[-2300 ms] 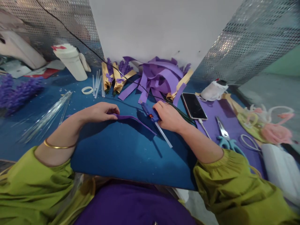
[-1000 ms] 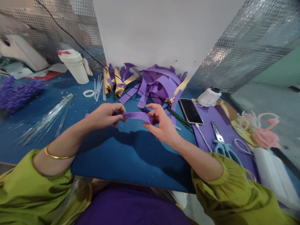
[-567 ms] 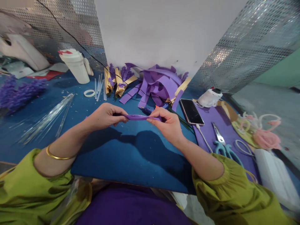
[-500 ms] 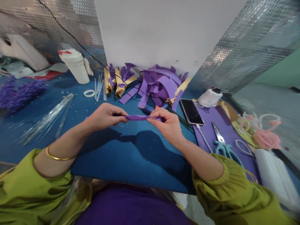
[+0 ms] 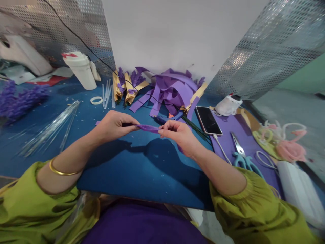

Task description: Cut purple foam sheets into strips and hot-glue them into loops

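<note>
A narrow purple foam strip (image 5: 148, 128) is stretched between both hands a little above the blue table (image 5: 132, 169). My left hand (image 5: 114, 124) pinches its left end; a short purple tail sticks out behind the hand. My right hand (image 5: 179, 135) pinches the strip near its middle, thumb and forefinger together, and the rest hangs under the palm. Just beyond the right hand lies a blue glue gun (image 5: 167, 117) with a black cord running up to the back left.
A heap of purple foam strips (image 5: 172, 88) and gold-wrapped lavender bundles (image 5: 125, 87) lie at the back. A phone (image 5: 209, 120), teal scissors (image 5: 241, 154) and a pink flower piece (image 5: 289, 149) are on the right. Clear glue sticks (image 5: 50, 130), a tape ring (image 5: 96, 100), a white bottle (image 5: 81, 72) stand left.
My right hand left the glue gun on the table and took hold of the strip. Both hands lifted it, and the right fingers have slid leftward along it, closer to the left hand.
</note>
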`<action>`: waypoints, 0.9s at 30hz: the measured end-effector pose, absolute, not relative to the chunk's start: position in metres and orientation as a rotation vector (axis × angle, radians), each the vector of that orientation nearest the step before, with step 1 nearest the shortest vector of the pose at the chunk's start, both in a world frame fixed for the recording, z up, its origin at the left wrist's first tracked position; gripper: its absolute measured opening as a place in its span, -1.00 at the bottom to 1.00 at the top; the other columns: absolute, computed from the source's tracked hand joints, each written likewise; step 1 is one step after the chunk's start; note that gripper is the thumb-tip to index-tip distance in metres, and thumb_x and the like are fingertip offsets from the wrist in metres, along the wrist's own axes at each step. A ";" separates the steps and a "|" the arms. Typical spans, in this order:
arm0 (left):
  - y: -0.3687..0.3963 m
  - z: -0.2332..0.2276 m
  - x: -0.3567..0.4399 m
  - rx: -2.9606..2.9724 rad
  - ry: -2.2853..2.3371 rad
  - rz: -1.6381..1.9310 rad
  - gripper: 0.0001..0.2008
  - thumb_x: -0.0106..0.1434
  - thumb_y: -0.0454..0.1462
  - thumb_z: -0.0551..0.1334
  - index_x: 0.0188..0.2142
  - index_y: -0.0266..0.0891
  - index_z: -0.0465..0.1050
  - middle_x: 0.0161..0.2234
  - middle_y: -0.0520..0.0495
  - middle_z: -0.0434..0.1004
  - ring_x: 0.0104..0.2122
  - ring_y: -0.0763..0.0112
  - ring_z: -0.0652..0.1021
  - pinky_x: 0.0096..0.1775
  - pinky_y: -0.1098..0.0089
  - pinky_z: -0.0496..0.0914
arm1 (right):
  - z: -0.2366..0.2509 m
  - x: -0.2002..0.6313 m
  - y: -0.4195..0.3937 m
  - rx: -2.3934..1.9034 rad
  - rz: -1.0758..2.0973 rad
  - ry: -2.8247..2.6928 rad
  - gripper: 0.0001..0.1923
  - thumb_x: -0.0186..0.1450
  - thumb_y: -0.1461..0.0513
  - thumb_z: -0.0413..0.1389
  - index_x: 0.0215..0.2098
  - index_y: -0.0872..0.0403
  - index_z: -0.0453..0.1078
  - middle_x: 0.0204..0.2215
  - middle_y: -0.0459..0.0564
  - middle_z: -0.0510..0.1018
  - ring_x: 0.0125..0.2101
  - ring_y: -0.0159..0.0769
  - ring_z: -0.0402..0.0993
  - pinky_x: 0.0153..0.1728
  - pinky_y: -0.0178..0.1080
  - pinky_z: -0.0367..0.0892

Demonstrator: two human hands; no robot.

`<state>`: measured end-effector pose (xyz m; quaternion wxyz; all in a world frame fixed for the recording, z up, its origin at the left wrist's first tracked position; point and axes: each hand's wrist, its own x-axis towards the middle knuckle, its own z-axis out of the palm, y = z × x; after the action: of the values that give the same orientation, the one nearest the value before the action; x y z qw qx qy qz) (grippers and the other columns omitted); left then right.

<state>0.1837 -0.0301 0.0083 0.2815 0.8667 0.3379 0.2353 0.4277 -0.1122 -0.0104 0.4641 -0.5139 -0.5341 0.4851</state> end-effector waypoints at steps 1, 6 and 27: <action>-0.030 0.009 0.184 2.325 0.900 0.634 -0.72 0.22 -0.10 0.26 -0.26 -0.20 0.68 -0.40 -0.07 0.67 -0.42 0.39 0.57 -0.37 0.47 0.35 | -0.011 0.428 -0.112 -1.266 1.165 -1.323 -0.73 0.11 0.14 0.32 -0.53 0.06 0.33 -0.46 -0.10 0.52 -0.38 -0.34 0.43 -0.35 -0.26 0.29; -0.029 0.010 0.184 2.185 0.945 0.528 -0.78 0.17 -0.13 0.30 -0.34 -0.20 0.67 -0.62 0.05 0.53 -0.62 0.52 0.43 -0.56 0.53 0.24 | -0.013 0.430 -0.112 -1.303 0.740 -1.507 -0.75 0.13 0.25 0.28 -0.56 0.05 0.28 -0.43 -0.10 0.54 -0.41 -0.35 0.41 -0.37 -0.24 0.29; -0.039 0.005 0.193 2.041 0.899 0.623 -0.72 0.08 -0.12 0.42 -0.26 -0.22 0.71 -0.48 -0.06 0.66 -0.51 0.38 0.57 -0.49 0.49 0.37 | -0.010 0.428 -0.120 -1.227 0.319 -1.788 -0.78 0.27 0.31 0.19 -0.48 0.01 0.26 -0.39 -0.10 0.57 -0.34 -0.28 0.50 -0.23 -0.16 0.38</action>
<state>0.1928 -0.0388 0.0050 0.4012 0.8073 0.3555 0.2466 0.4285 -0.1200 -0.0100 0.4574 -0.4978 -0.7254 0.1294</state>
